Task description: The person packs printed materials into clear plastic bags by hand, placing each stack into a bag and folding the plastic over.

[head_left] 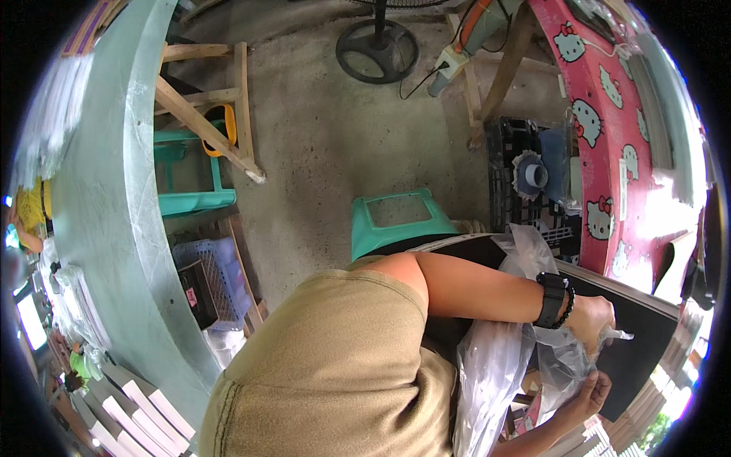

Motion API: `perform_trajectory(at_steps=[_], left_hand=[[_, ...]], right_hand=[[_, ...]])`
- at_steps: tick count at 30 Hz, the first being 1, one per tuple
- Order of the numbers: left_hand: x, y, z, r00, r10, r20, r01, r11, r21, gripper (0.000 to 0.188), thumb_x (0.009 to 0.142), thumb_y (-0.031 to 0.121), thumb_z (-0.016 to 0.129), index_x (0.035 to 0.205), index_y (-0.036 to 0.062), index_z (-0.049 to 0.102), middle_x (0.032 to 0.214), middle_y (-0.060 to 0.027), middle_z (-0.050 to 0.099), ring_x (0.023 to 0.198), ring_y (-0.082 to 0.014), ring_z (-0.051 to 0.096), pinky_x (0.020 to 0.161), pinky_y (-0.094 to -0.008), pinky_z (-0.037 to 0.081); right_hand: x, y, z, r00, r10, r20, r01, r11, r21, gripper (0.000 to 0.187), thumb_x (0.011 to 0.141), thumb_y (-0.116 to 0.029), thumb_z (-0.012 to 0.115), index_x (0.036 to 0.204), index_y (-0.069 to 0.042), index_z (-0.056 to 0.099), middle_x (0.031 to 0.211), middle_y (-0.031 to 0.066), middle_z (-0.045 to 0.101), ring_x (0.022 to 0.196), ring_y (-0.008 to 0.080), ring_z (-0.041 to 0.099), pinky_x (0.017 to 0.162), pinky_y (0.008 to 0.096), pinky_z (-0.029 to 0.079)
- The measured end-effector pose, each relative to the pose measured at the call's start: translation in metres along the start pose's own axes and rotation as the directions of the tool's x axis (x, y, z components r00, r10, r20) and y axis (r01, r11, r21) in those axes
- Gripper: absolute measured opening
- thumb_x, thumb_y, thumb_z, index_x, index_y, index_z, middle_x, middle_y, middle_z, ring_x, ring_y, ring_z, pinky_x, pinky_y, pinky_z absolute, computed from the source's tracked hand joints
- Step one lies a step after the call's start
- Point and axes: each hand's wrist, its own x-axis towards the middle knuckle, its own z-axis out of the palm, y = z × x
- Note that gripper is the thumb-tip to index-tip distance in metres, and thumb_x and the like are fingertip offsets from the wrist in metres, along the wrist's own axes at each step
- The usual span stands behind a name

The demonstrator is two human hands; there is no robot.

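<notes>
Crumpled clear plastic (pixel 562 350) stretches between my two hands at the lower right. My left hand (pixel 595 321), with a black watch and a beaded bracelet at its wrist, is closed on the upper part of the plastic; a twisted end sticks out past the fingers. Just below it, my right hand (pixel 594 394) pinches the plastic's edge between thumb and fingers. Both hands are over or beside a flat black panel (pixel 643 335). More loose clear plastic (pixel 491 381) hangs below my left forearm. My olive sleeve and left arm hide part of the area.
A teal stool (pixel 400 217) stands in front of me. To the right is a pink patterned table (pixel 598 152), with a black crate (pixel 510 183) beside it. A grey-green table (pixel 114 152) runs along the left. A fan base (pixel 378 52) and power strip (pixel 449 67) are farther off.
</notes>
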Motion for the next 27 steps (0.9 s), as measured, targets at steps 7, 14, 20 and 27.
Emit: perform_trajectory(at_steps=[7,14,20,27], left_hand=[[0.005,-0.011,-0.003,0.982,0.043,-0.185,-0.083,0.974,-0.212,0.037,0.055,0.008,0.070,0.091,0.0031,0.061,0.073,-0.0106,0.063,0.067,-0.0179,0.061,0.062,-0.0289,0.048],[-0.004,0.002,-0.006,0.955,0.207,-0.212,-0.238,0.962,-0.134,0.044,0.052,0.009,0.073,0.094,0.0034,0.060,0.074,-0.0110,0.063,0.070,-0.0191,0.060,0.064,-0.0295,0.048],[-0.010,0.011,-0.009,0.975,0.112,-0.193,-0.160,0.953,-0.256,0.045,0.053,0.008,0.074,0.094,0.0016,0.057,0.077,-0.0098,0.062,0.070,-0.0142,0.059,0.062,-0.0273,0.047],[-0.010,0.016,0.009,0.939,0.310,-0.151,-0.321,0.946,-0.049,0.044,0.057,0.014,0.072,0.097,0.0014,0.057,0.081,-0.0103,0.062,0.071,-0.0152,0.059,0.066,-0.0274,0.047]], right_hand=[[0.009,-0.017,0.008,0.995,-0.042,-0.092,0.029,0.991,-0.132,0.021,0.084,-0.020,0.053,0.087,0.000,0.054,0.078,0.0019,0.048,0.074,0.0103,0.044,0.070,0.0223,0.036],[0.014,-0.016,0.003,0.985,-0.046,0.165,0.075,0.981,-0.178,0.018,0.083,-0.019,0.054,0.090,-0.003,0.055,0.069,0.0005,0.050,0.064,0.0069,0.045,0.059,0.0195,0.037],[0.014,-0.012,0.002,0.991,-0.102,0.082,0.104,0.994,-0.018,0.029,0.083,-0.022,0.055,0.103,-0.002,0.051,0.086,0.0060,0.053,0.079,0.0115,0.050,0.069,0.0233,0.040],[0.000,-0.025,0.032,0.971,-0.016,0.240,-0.052,0.960,0.275,0.025,0.078,-0.016,0.060,0.094,0.000,0.051,0.086,0.0039,0.052,0.079,0.0101,0.047,0.070,0.0221,0.037]])
